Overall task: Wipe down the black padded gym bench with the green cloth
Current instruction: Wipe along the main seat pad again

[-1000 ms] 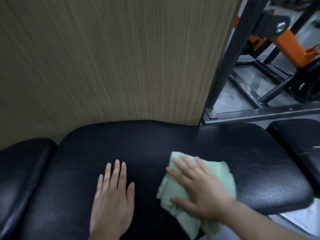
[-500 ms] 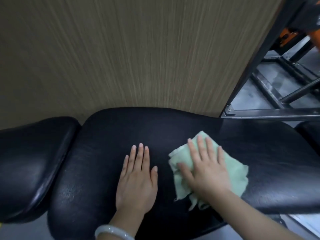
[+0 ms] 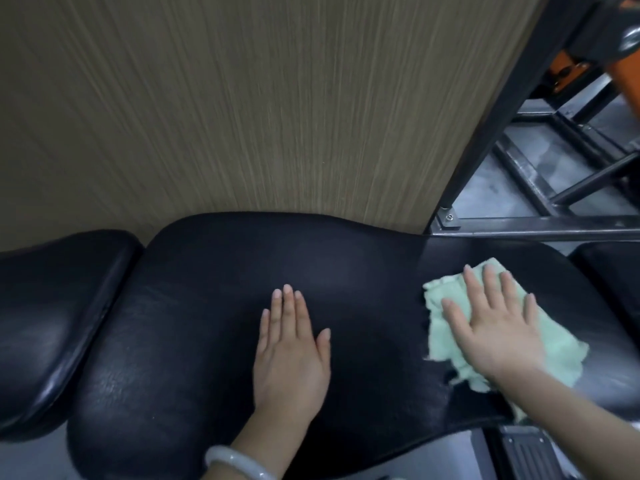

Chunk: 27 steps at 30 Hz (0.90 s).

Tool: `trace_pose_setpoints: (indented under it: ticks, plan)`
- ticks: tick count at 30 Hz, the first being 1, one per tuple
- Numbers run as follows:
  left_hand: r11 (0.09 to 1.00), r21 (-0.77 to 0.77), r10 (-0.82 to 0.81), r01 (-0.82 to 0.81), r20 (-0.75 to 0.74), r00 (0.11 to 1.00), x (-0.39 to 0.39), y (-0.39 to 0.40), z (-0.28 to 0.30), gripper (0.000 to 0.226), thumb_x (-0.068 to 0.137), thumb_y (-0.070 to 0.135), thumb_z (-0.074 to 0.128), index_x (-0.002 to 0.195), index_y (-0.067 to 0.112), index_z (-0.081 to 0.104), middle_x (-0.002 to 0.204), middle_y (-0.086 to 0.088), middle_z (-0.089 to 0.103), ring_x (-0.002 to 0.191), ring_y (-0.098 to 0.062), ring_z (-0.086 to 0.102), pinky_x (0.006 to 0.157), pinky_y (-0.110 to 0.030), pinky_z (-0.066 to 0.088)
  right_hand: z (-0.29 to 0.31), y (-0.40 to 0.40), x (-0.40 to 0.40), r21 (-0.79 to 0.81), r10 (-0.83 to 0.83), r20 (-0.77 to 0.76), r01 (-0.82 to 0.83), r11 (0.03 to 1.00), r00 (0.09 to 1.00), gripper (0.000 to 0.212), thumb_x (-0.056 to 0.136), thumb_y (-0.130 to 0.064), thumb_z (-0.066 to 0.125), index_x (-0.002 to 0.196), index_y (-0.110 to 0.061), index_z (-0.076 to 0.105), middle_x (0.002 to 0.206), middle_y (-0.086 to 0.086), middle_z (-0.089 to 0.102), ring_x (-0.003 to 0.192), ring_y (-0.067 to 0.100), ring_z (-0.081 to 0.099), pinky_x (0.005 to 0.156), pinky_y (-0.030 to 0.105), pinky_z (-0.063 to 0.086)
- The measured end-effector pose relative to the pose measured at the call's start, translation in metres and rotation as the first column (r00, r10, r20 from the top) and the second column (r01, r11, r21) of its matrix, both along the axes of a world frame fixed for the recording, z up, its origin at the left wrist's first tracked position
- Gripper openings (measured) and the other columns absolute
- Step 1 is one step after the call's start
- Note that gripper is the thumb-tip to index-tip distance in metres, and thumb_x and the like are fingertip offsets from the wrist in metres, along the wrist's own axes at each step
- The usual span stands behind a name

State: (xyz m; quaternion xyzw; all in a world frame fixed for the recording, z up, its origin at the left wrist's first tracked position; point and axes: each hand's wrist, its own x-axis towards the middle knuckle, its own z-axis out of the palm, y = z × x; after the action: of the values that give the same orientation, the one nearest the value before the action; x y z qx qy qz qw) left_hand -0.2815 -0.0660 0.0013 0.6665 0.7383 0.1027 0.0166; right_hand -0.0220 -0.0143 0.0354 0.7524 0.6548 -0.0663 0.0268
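Observation:
The black padded bench (image 3: 207, 306) stretches across the lower half of the view, its long pad in the middle. A pale green cloth (image 3: 446, 299) lies crumpled on the right part of that pad. My right hand (image 3: 491, 323) presses flat on the cloth with straight, spread fingers and covers its middle. My left hand (image 3: 291, 351) rests flat on the bare pad, palm down, to the left of the cloth and apart from it. A pale bangle (image 3: 235, 462) circles my left wrist.
A separate black pad (image 3: 52, 306) adjoins the bench at the left, and another pad (image 3: 613, 268) shows at the right edge. A wood-grain wall panel (image 3: 242, 98) rises right behind the bench. Black steel frame bars (image 3: 533, 226) and orange gym equipment (image 3: 623, 81) stand at the upper right.
My right hand has slid the cloth to the right along the pad, away from my left hand. The view has shifted, showing more of the bench's left side.

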Motion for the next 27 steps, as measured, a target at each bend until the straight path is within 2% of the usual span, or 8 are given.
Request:
trace_pose_setpoints:
  ticks: [3, 6, 8, 10, 15, 20, 23, 27]
  plan:
    - [0.999, 0.031, 0.023, -0.023, 0.029, 0.999, 0.036, 0.008, 0.001, 0.066, 0.094, 0.039, 0.027, 0.131, -0.011, 0.047, 0.14, -0.024, 0.046, 0.133, -0.033, 0.042, 0.109, -0.04, 0.017, -0.005, -0.011, -0.025, 0.01, 0.169, -0.028, -0.169, 0.986, 0.985, 0.075, 0.085, -0.067, -0.006, 0.15, -0.03, -0.015, 0.158, 0.001, -0.017, 0.146, 0.02, -0.019, 0.117, 0.045, -0.01]
    - [0.998, 0.031, 0.051, -0.052, 0.037, 0.998, 0.047, 0.012, 0.002, 0.066, 0.091, 0.037, 0.03, 0.131, -0.013, 0.046, 0.14, -0.026, 0.044, 0.133, -0.034, 0.041, 0.108, -0.042, 0.018, -0.007, -0.027, -0.004, 0.057, 0.521, -0.03, -0.519, 0.853, 0.853, 0.067, 0.097, -0.063, 0.012, 0.153, -0.027, 0.019, 0.159, 0.002, 0.016, 0.148, 0.021, 0.007, 0.114, 0.046, 0.008]
    - [0.998, 0.023, 0.058, -0.059, 0.039, 0.998, 0.05, 0.013, 0.002, 0.066, 0.091, 0.038, 0.029, 0.131, -0.012, 0.045, 0.141, -0.025, 0.044, 0.133, -0.033, 0.041, 0.107, -0.042, 0.02, -0.005, -0.028, 0.024, 0.022, 0.62, -0.02, -0.619, 0.785, 0.785, 0.064, 0.098, -0.062, 0.02, 0.151, -0.029, 0.026, 0.158, -0.001, 0.022, 0.148, 0.018, 0.011, 0.113, 0.045, 0.012]
    - [0.999, 0.016, 0.034, -0.034, 0.048, 0.998, 0.061, 0.014, 0.003, 0.066, 0.092, 0.039, 0.029, 0.131, -0.011, 0.046, 0.14, -0.024, 0.045, 0.132, -0.033, 0.042, 0.105, -0.042, 0.023, 0.001, -0.023, 0.053, -0.012, 0.53, -0.05, -0.532, 0.847, 0.846, 0.067, 0.095, -0.068, 0.016, 0.152, -0.034, 0.021, 0.16, -0.004, 0.017, 0.148, 0.013, 0.004, 0.116, 0.041, 0.007]
    - [0.993, 0.047, -0.112, 0.108, 0.089, 0.99, 0.116, 0.024, 0.003, 0.068, 0.089, 0.042, 0.031, 0.133, -0.008, 0.047, 0.141, -0.022, 0.045, 0.133, -0.031, 0.043, 0.104, -0.042, 0.025, 0.006, -0.008, 0.091, -0.067, 0.225, -0.039, -0.227, 0.972, 0.974, 0.083, 0.072, -0.082, -0.013, 0.146, -0.044, -0.011, 0.153, -0.018, -0.023, 0.138, -0.001, -0.031, 0.116, 0.031, -0.016]
    - [0.975, 0.058, -0.218, 0.216, 0.042, 0.975, 0.144, 0.031, -0.001, 0.066, 0.09, 0.039, 0.031, 0.135, -0.008, 0.043, 0.143, -0.022, 0.042, 0.134, -0.031, 0.042, 0.105, -0.043, 0.024, 0.001, 0.002, 0.072, -0.021, 0.031, -0.01, -0.031, 0.999, 0.999, 0.085, 0.073, -0.071, -0.012, 0.15, -0.036, -0.013, 0.158, -0.005, -0.021, 0.143, 0.014, -0.025, 0.117, 0.041, -0.014]
    - [0.971, 0.065, -0.23, 0.231, -0.009, 0.973, 0.142, 0.032, -0.003, 0.066, 0.091, 0.038, 0.03, 0.135, -0.009, 0.043, 0.144, -0.022, 0.04, 0.136, -0.031, 0.038, 0.107, -0.043, 0.023, -0.006, 0.006, 0.054, 0.0, 0.086, -0.005, -0.086, 0.996, 0.996, 0.088, 0.072, -0.07, -0.016, 0.151, -0.03, -0.013, 0.159, 0.001, -0.019, 0.144, 0.019, -0.024, 0.115, 0.043, -0.016]
    - [0.968, 0.057, -0.242, 0.245, -0.051, 0.969, 0.14, 0.032, -0.005, 0.067, 0.098, 0.04, 0.02, 0.136, -0.01, 0.041, 0.146, -0.022, 0.039, 0.137, -0.031, 0.036, 0.108, -0.043, 0.022, -0.006, 0.003, 0.067, -0.005, 0.36, -0.036, -0.36, 0.933, 0.932, 0.098, 0.065, -0.078, -0.031, 0.15, -0.034, -0.011, 0.16, -0.003, -0.015, 0.143, 0.014, -0.025, 0.115, 0.039, -0.018]
